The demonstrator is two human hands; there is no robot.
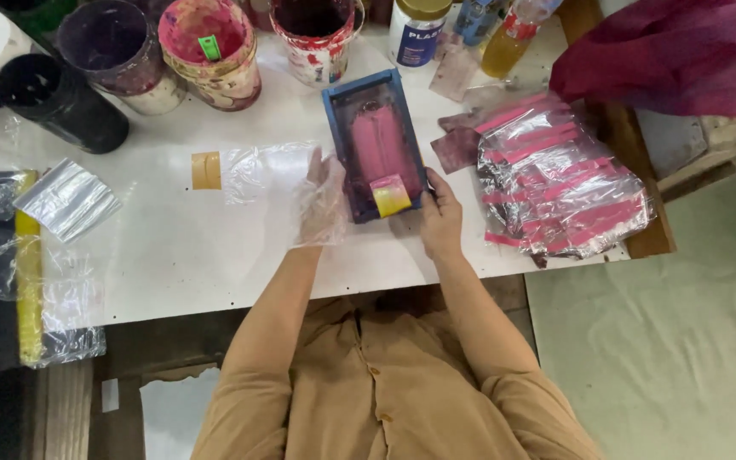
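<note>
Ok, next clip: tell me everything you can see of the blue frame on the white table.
The blue frame is a small rectangular frame, seemingly wooden, stained dark along its edges. It lies flat on the white table, long side running away from the person. Its inside is smeared pink. A small yellow-and-pink block sits at its near end. The left hand, in a thin clear glove, rests against its left edge; the bare right hand touches its near right corner.

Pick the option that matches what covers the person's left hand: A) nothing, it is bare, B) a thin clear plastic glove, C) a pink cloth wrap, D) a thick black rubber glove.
B: the left hand wears a thin see-through plastic glove beside the blue frame, while the right hand is bare.
</note>
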